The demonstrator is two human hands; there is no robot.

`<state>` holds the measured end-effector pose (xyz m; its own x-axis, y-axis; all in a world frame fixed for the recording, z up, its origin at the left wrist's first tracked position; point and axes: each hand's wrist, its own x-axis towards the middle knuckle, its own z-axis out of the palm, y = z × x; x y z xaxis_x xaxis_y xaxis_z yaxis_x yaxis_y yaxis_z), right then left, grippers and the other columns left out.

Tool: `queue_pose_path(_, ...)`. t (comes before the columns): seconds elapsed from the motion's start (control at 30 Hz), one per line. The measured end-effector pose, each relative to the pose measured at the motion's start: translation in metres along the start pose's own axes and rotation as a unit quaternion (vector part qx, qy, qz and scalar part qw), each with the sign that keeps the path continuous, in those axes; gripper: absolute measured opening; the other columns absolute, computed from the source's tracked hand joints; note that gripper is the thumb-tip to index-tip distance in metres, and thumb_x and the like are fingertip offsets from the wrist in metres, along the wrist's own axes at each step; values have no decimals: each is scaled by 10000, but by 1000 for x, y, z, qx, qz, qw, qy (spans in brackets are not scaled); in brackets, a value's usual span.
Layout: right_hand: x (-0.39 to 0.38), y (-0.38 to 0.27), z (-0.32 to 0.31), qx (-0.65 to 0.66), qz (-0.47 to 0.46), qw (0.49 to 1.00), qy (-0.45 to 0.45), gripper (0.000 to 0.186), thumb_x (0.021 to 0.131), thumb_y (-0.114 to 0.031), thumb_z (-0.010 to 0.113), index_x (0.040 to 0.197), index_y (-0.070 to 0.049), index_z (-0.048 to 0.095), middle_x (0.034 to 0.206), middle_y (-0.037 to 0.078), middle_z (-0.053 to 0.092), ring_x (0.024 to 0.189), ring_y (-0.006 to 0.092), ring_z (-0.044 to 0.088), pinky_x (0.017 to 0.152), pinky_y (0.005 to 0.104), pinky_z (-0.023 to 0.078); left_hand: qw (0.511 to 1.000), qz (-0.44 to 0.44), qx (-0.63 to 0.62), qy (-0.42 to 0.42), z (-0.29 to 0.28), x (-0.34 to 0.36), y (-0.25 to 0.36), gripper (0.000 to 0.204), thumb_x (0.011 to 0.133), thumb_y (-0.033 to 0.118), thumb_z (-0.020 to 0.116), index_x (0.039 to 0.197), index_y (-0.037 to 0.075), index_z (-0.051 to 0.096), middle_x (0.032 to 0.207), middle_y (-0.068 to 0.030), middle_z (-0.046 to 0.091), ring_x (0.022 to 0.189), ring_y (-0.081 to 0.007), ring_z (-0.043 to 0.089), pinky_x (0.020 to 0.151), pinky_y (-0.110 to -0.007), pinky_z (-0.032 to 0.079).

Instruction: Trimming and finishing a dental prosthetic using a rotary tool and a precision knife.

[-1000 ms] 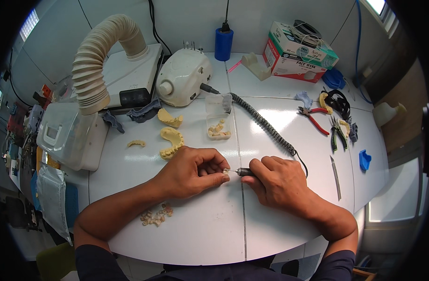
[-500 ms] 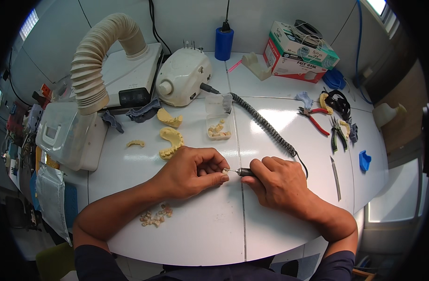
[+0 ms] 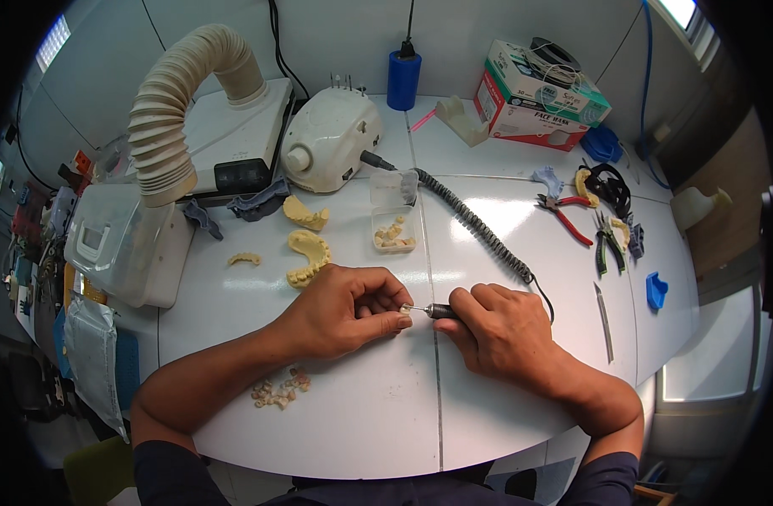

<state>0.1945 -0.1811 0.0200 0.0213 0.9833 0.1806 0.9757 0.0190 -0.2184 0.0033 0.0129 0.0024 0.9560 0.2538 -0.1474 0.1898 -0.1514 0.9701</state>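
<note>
My left hand pinches a small pale tooth piece between its thumb and fingers. My right hand grips a dark rotary handpiece, whose thin metal bur is at that piece. A coiled cord runs across the desk to a white control unit. Several loose tooth-like pieces lie below my left wrist. Beyond my hands are yellow dental casts, a small curved piece and an open clear container with more small pieces.
A ribbed hose arches over a white case at left. Blue cylinder and mask boxes stand behind. At right lie red-handled pliers, green-handled pliers, a metal knife and a blue tray on the white desk.
</note>
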Motion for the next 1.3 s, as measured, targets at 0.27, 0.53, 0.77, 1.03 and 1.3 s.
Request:
queue_pose_path(0.27, 0, 0, -1, 1, -4, 1000, -6, 355, 1058, -390, 700, 915, -72, 640, 683, 92, 623, 601, 273, 691, 500, 404, 523, 1000, 1, 6, -1, 0, -1, 0, 219, 980, 141, 826, 1117, -14, 756, 920, -29, 773, 823, -50, 679, 693, -201, 522)
queue_pose_path(0.53, 0, 1, 0, 1, -3, 1000, 1, 347, 1056, -389, 703, 919, -76, 640, 682, 88, 621, 603, 270, 692, 498, 401, 522, 1000, 11, 23, -4, -1, 0, -1, 194, 985, 103, 821, 1128, -1, 743, 952, -50, 801, 846, -58, 737, 682, -193, 518)
queue_pose_path(0.77, 0, 1, -1, 2, -5, 1000, -2, 345, 1055, -390, 705, 920, -79, 636, 686, 89, 625, 612, 271, 697, 500, 401, 523, 1000, 9, 22, -1, -1, 0, 2, 218, 975, 137, 835, 1116, -6, 751, 931, -38, 784, 819, -52, 694, 685, -201, 519)
queue_pose_path(1.03, -1, 5, 0, 23, 6, 1000, 10, 330, 1054, -365, 704, 924, -71, 629, 687, 87, 618, 597, 279, 671, 503, 423, 504, 999, 15, -40, 9, 2, -1, -3, 201, 995, 116, 803, 1133, -18, 745, 960, -45, 779, 848, -64, 702, 727, -214, 552)
queue_pose_path(1.3, -2, 7, -1, 42, 4, 999, 17, 316, 1051, -341, 704, 921, -64, 622, 695, 92, 617, 588, 305, 655, 501, 438, 491, 995, 34, -92, -4, -1, 0, -5, 191, 1019, 4, 725, 1206, -33, 710, 1133, -124, 775, 1063, -166, 769, 966, -299, 631)
